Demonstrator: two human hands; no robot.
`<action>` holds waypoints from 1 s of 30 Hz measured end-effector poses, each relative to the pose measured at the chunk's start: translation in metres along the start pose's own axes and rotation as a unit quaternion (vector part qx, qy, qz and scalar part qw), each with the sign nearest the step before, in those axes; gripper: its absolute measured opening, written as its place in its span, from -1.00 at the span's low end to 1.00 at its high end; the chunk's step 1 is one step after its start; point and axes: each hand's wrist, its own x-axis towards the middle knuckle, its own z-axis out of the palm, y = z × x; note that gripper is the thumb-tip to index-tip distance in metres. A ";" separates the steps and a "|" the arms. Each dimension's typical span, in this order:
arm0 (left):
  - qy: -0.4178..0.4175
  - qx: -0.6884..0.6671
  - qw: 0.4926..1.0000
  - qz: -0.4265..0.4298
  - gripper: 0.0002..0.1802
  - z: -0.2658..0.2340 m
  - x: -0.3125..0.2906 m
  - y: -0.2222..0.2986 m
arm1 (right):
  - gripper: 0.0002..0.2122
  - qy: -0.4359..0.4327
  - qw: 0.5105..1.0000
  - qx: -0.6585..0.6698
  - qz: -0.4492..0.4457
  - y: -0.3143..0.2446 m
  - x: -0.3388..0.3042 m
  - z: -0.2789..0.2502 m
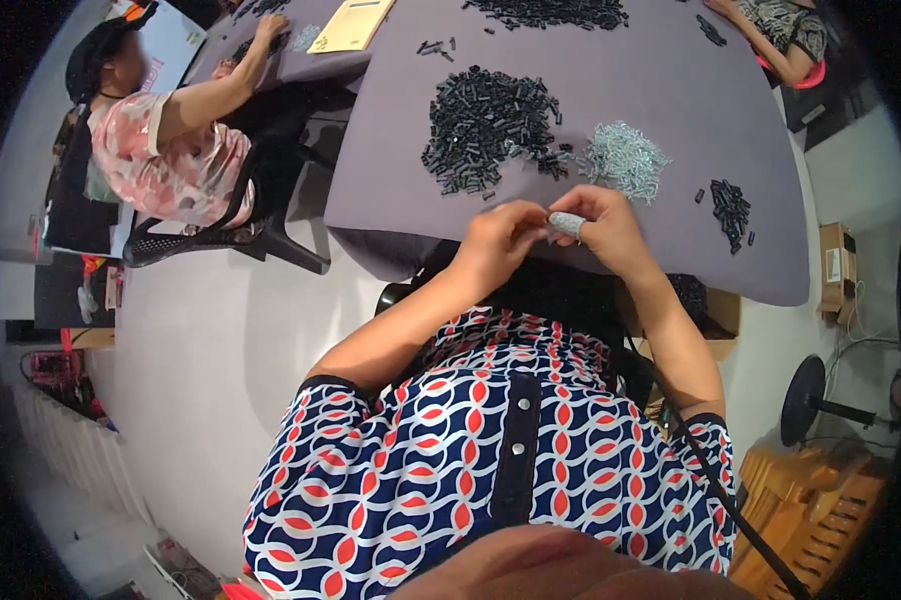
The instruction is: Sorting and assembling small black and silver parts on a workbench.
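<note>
Right at the table's [390,190] near edge, the seated person's left hand [496,240] and right hand [615,232] meet, fingers curled in toward the thumbs; from where I stand I cannot tell how closely the tips press or what, if anything, they hold, since knuckles and a pale grey finger wrap [567,225] cover the spot. Just beyond lie the heap of black pieces [480,125] and, to its right, the heap of silvery bits [625,162] (too small to make out one by one). A smaller black pile [731,215] sits farther right, and another dark heap [545,10] is cut off at the top. The co-worker [175,160] on the left partly hides a white board [170,40] bearing pink lettering; the person [785,40] at upper right is cut off. A yellow booklet [352,24] carries faint print, too small to read, and a cardboard box [837,270] has a pale label.
</note>
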 end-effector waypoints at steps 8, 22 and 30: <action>0.067 0.255 0.964 0.040 -0.82 -0.052 0.003 -0.021 | -0.94 0.135 0.951 -0.255 -0.109 0.022 -0.002 -0.009; 0.020 0.278 0.950 0.141 -0.91 -0.017 0.040 -0.029 | -0.78 0.201 0.905 -0.329 -0.180 0.007 -0.011 -0.015; -0.046 0.292 0.944 0.149 -0.84 0.017 0.126 -0.023 | -0.75 0.218 0.892 -0.336 -0.207 0.017 -0.009 -0.015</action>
